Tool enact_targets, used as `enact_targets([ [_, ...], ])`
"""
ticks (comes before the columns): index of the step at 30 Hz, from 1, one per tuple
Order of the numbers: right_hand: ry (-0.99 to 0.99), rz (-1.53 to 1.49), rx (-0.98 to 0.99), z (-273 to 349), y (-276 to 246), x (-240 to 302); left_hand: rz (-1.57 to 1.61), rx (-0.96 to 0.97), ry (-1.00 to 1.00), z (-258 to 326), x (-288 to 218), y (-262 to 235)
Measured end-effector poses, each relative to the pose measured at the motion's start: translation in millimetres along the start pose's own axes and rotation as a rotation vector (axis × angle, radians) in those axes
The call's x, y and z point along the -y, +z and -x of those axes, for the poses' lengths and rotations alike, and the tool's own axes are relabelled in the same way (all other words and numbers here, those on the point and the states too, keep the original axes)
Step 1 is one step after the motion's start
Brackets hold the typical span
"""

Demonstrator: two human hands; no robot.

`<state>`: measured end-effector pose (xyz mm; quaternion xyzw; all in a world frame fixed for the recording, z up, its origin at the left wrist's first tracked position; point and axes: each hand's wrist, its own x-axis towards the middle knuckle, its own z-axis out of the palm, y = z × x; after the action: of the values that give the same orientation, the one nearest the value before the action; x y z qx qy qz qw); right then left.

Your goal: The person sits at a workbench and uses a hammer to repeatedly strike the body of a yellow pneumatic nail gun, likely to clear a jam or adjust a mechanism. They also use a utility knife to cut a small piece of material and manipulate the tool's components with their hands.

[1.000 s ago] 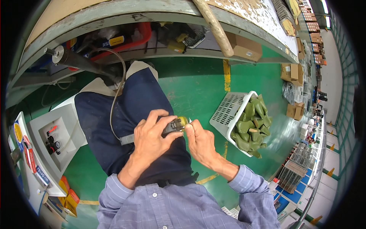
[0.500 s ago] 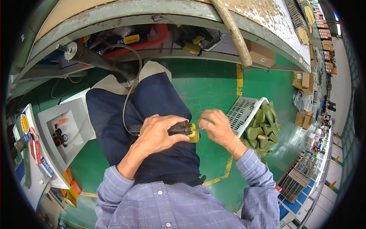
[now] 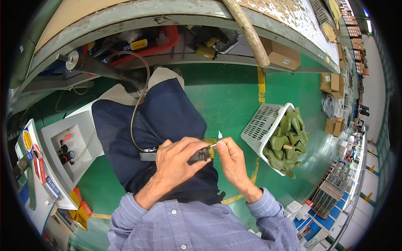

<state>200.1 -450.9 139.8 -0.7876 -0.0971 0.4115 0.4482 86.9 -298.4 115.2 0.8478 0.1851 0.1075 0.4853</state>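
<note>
Down over my lap, my left hand [image 3: 178, 157] grips a dark hose-fed hand tool [image 3: 197, 154] steady, while my right hand [image 3: 230, 157] pinches a small yellow-green piece [image 3: 210, 142] against its tip; 1 white slotted basket [image 3: 261, 127] of olive moulded parts [image 3: 287, 140] sits near my right.

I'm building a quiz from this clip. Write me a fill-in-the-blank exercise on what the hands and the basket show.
1. The left hand grips a dark tool joined to a thin ____.
2. The right hand pinches at the tool's ____ tip.
3. The white basket holds ____ moulded pieces.
4. The basket stands on the green ____.

Missing words: hose; yellow; green; floor
</note>
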Motion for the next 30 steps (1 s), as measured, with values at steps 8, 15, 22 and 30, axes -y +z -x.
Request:
enact_targets([
  [8, 0.052, 0.027, -0.049, 9, 8, 0, -0.031, -0.032, 0.010, 5, -5, 4],
  [15, 0.166, -0.061, -0.034, 12, 9, 6, -0.021, -0.038, 0.004, 7, -5, 4],
  [22, 0.187, -0.184, -0.042, 14, 15, 6, -0.035, -0.067, 0.018, 7, -6, 6],
  [30, 0.357, -0.267, -0.014, 15, 10, 23, -0.059, -0.123, 0.052, 11, -9, 13],
])
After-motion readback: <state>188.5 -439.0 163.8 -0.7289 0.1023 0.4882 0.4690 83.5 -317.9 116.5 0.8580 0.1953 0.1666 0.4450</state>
